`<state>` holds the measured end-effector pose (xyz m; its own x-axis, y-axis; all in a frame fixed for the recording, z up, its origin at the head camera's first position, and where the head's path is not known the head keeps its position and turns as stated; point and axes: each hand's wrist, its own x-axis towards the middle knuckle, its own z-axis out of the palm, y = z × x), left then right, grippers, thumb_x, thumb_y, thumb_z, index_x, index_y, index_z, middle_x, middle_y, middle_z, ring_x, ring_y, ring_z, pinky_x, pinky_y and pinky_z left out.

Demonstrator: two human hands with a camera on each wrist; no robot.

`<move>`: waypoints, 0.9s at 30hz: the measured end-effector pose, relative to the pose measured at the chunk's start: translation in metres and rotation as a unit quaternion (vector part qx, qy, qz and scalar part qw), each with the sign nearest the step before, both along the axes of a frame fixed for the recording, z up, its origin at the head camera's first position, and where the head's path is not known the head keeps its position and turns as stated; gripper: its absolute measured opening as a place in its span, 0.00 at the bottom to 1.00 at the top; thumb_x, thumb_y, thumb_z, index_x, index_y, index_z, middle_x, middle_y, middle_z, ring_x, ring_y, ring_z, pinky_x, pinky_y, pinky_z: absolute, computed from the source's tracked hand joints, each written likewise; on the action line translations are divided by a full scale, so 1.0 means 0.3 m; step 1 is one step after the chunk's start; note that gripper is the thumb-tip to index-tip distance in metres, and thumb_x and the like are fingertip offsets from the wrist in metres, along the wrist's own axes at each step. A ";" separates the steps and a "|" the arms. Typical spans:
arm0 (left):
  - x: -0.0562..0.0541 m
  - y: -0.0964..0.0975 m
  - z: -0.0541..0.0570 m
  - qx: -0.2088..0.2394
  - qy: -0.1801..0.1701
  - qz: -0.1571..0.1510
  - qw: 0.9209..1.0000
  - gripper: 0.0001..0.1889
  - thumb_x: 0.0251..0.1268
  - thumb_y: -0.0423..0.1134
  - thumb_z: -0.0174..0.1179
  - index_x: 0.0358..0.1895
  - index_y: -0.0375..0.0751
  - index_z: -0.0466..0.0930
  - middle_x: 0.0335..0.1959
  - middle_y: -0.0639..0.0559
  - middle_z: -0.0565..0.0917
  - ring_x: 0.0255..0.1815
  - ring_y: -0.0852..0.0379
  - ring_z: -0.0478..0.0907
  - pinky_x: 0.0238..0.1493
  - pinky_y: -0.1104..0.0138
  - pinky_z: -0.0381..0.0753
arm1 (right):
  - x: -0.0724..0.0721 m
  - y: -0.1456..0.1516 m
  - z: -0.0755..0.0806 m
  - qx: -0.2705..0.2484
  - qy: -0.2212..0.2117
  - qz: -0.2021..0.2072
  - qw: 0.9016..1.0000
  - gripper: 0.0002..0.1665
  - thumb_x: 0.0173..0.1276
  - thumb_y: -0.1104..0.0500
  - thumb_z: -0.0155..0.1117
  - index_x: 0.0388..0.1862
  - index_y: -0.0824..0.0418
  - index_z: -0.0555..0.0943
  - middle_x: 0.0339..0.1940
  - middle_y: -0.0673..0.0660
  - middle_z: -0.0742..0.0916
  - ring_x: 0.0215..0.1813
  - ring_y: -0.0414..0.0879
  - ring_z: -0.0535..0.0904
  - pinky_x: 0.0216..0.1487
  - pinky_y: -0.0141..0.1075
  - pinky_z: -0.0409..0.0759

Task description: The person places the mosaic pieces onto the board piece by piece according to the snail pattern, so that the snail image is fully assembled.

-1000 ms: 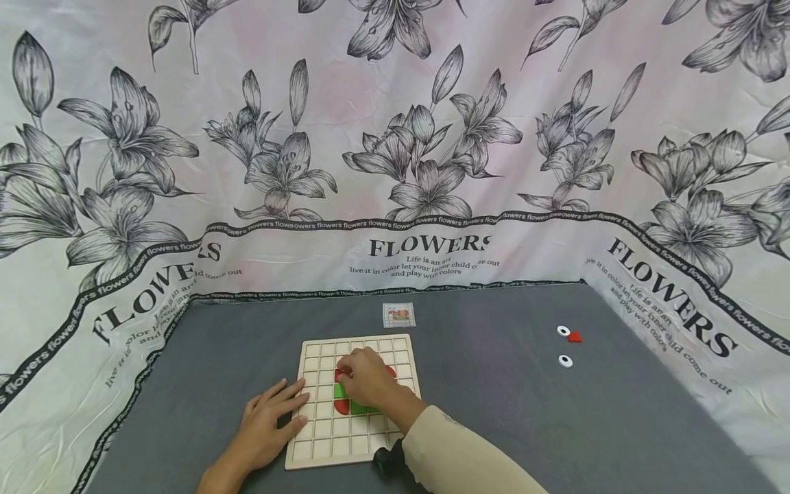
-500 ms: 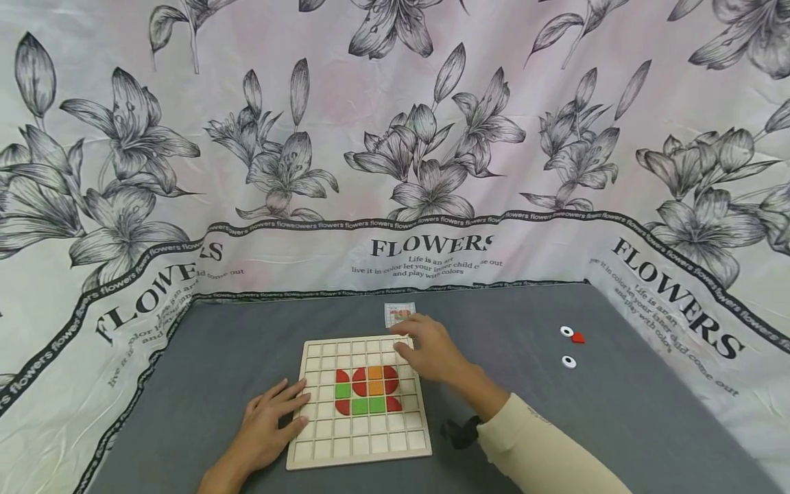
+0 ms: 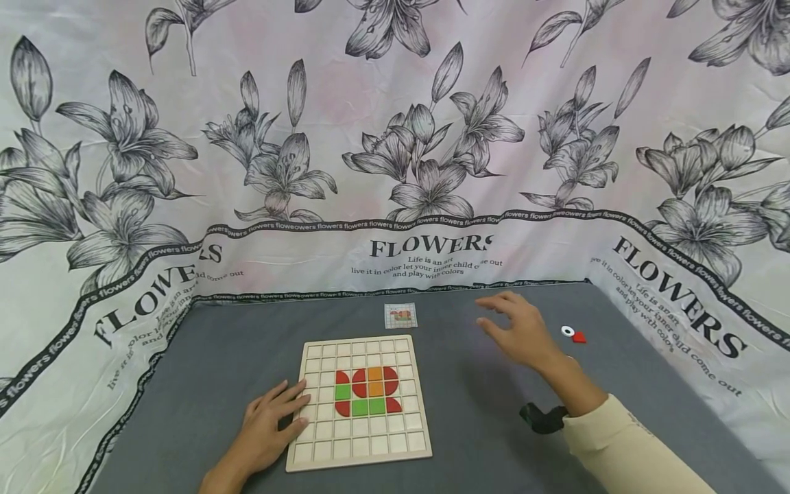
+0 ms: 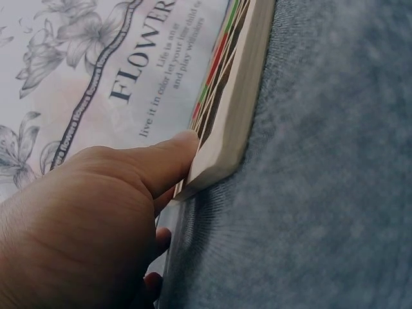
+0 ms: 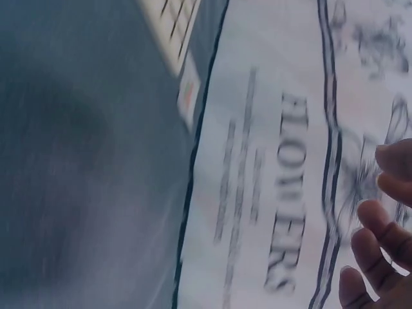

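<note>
A pale wooden grid board [image 3: 361, 447] lies on the grey table, with red quarter-round, green square and orange square tiles [image 3: 375, 388] grouped in its middle cells. My left hand [image 3: 267, 420] rests at the board's left edge, fingers extended; in the left wrist view its thumb [image 4: 168, 164] touches the rim. Over the table, right of the board, my right hand [image 3: 518, 333] is in the air with fingers apart and holding nothing. A white disc with a dark centre [image 3: 564, 331] and a red piece [image 3: 579, 337] lie just beyond it. A second white disc is almost wholly hidden by the right wrist.
Behind the board lies a small picture card [image 3: 400, 315] showing a coloured pattern on a grid. White cloth [image 3: 432, 267] printed with flowers hangs along the back and both sides of the table. A black strap-like device [image 3: 543, 418] is at the right wrist.
My right hand has lifted off the tiles and moved right, past the board's edge toward the loose pieces. A red quarter-round tile shows where its fingers were. My left hand has stayed put.
</note>
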<state>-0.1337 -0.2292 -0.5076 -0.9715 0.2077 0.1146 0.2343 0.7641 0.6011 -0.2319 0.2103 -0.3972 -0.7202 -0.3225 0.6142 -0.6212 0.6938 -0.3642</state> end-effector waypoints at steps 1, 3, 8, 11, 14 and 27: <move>-0.001 0.000 0.000 -0.001 -0.003 0.000 1.000 0.23 0.63 0.43 0.66 0.61 0.43 0.79 0.69 0.51 0.68 0.72 0.40 0.55 0.63 0.40 0.44 | -0.005 0.026 -0.002 0.000 0.004 -0.008 1.000 0.19 0.58 0.65 0.73 0.50 0.62 0.85 0.41 0.56 0.83 0.43 0.51 0.77 0.37 0.47 0.74; -0.002 0.001 0.001 -0.002 -0.007 0.000 1.000 0.24 0.63 0.43 0.66 0.62 0.43 0.79 0.70 0.51 0.68 0.72 0.40 0.55 0.63 0.40 0.44 | -0.017 0.080 -0.011 -0.001 0.015 -0.021 1.000 0.19 0.58 0.65 0.73 0.50 0.63 0.84 0.41 0.58 0.83 0.43 0.53 0.76 0.36 0.48 0.72; -0.003 0.000 -0.002 0.006 -0.005 -0.008 1.000 0.23 0.63 0.43 0.65 0.62 0.43 0.79 0.70 0.51 0.67 0.72 0.40 0.54 0.63 0.39 0.44 | -0.039 0.219 -0.042 0.006 0.012 -0.047 0.999 0.22 0.58 0.66 0.73 0.53 0.64 0.82 0.41 0.60 0.82 0.45 0.57 0.74 0.39 0.55 0.71; 0.000 -0.006 -0.005 0.014 0.001 -0.014 1.000 0.23 0.64 0.44 0.65 0.62 0.43 0.79 0.70 0.51 0.68 0.72 0.40 0.54 0.63 0.39 0.44 | -0.046 0.294 -0.065 0.013 -0.002 -0.059 0.998 0.24 0.59 0.66 0.72 0.56 0.65 0.80 0.43 0.62 0.82 0.47 0.61 0.73 0.41 0.61 0.69; 0.004 -0.010 -0.003 0.017 0.006 -0.017 1.000 0.23 0.64 0.45 0.64 0.61 0.43 0.79 0.69 0.50 0.68 0.72 0.39 0.55 0.62 0.39 0.45 | -0.055 0.361 -0.085 0.013 -0.017 -0.067 0.998 0.24 0.60 0.67 0.70 0.57 0.67 0.79 0.44 0.65 0.81 0.48 0.63 0.72 0.42 0.62 0.67; 0.007 -0.004 0.006 0.016 0.009 -0.014 1.000 0.23 0.64 0.46 0.65 0.61 0.43 0.80 0.69 0.50 0.68 0.72 0.39 0.55 0.62 0.38 0.45 | -0.111 0.599 -0.198 0.039 -0.135 -0.152 0.978 0.24 0.62 0.72 0.60 0.59 0.75 0.73 0.50 0.75 0.77 0.49 0.71 0.71 0.48 0.65 0.63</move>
